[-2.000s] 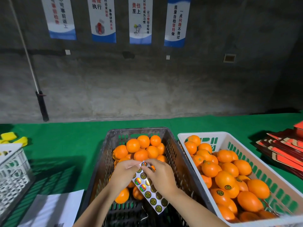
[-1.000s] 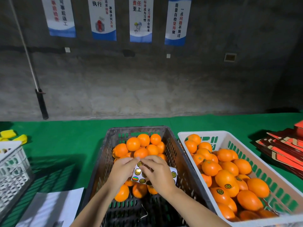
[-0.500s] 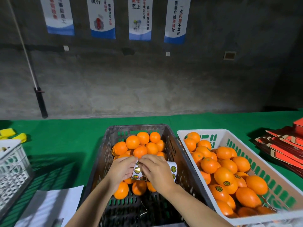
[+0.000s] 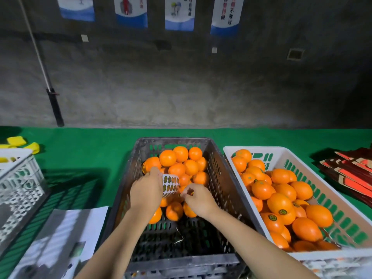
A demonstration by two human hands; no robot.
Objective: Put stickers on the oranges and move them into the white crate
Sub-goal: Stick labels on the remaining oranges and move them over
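On the far left of the green table (image 4: pixel 80 150) a pale crate (image 4: pixel 18 178) and some papers (image 4: pixel 60 238) lie out of the work.

In the dark crate (image 4: pixel 219 178) at the centre, the left hand (image 4: pixel 146 193) grips a curled sticker sheet (image 4: pixel 170 185) above the unlabelled oranges (image 4: pixel 177 164). The sheet bends over on itself, so stickers could, I judge, catch on each other or on the fruit beneath if it sags lower.

Just to its right, the right hand (image 4: pixel 198 200) has thumb and fingertips pinched together near the sheet's lower edge. It probably holds a peeled sticker, though the thing itself is too small to make out. A sticker that small may fold onto the finger or go on creased if pressed at an angle onto a rounded, loose orange that can roll.

Further right, the white crate (image 4: pixel 302 164) is already heaped with labelled oranges (image 4: pixel 281 206). Fruit dropped onto that pile could roll towards the rim.

At the far right a stack of red cardboard (image 4: pixel 350 174) lies clear.
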